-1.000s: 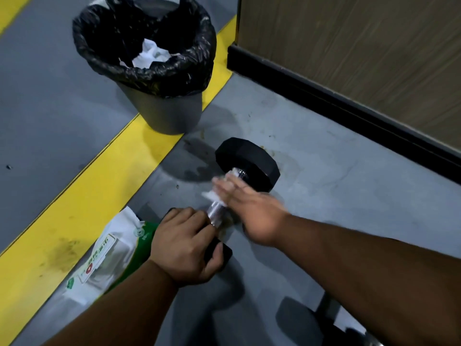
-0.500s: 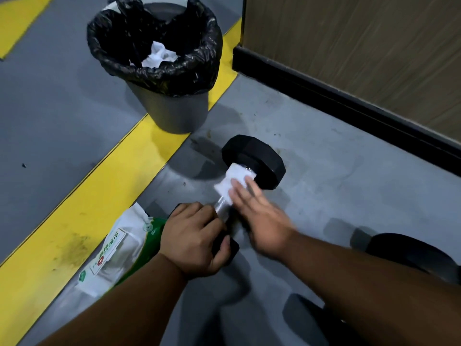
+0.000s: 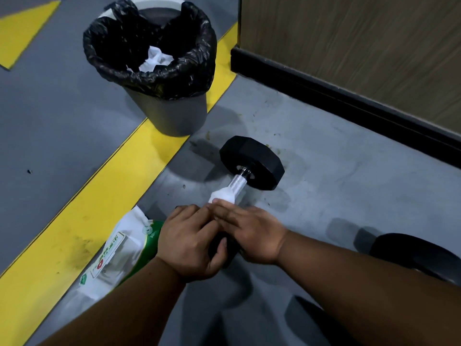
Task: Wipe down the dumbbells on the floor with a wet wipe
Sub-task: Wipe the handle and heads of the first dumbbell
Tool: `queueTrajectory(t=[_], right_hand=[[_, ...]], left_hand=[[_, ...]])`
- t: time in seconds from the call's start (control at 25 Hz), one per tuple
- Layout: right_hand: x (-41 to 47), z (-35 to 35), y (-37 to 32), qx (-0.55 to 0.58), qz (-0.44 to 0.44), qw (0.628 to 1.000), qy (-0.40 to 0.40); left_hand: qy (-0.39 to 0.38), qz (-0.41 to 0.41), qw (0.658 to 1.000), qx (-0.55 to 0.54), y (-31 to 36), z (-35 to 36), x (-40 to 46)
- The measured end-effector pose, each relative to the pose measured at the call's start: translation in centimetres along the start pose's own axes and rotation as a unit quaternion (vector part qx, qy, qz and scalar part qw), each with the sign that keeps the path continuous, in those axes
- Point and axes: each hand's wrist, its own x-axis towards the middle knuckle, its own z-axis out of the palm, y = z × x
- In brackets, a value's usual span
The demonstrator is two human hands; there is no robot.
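Grey floor (image 3: 336, 171), yellow stripe (image 3: 99, 191), wood-panel wall (image 3: 361, 51), lined bin (image 3: 172, 113).

Two bare forearms (image 3: 374, 278), no sleeves.
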Motion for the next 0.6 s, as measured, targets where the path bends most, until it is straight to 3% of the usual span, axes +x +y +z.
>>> queueTrajectory(t=[0.08, 0.16, 0.32, 0.48, 0.52, 0.6], right_hand=[[0.3, -0.7, 1.6, -0.030, 0.075, 0.996, 0.046], [0.4, -1.0, 1.5, -0.045, 0.124, 0.990, 0.044], [0.2, 0.3, -0.6, -0.021, -0.015, 1.000, 0.018], [1.1, -1.4, 1.5, 0.006, 0.151, 0.987, 0.053], [1.1, -1.1, 1.0, 0.014, 0.159, 0.986, 0.057], [0.7, 0.4, -0.5, 0.044, 0.077, 0.996, 0.026]], left_hand=[[-0.002, -0.002, 1.000, -0.003, -0.1, 0.0, 0.0], [-0.004, 0.000, 1.000, 0.000, -0.1, 0.0, -0.1], [-0.007, 0.005, 1.000, 0.003, 0.0, 0.0, -0.2], [-0.010, -0.004, 1.000, -0.005, -0.2, 0.1, -0.1], [-0.009, -0.003, 1.000, -0.006, -0.2, 0.1, -0.2], [-0.010, 0.003, 1.000, -0.004, -0.1, 0.1, -0.4]])
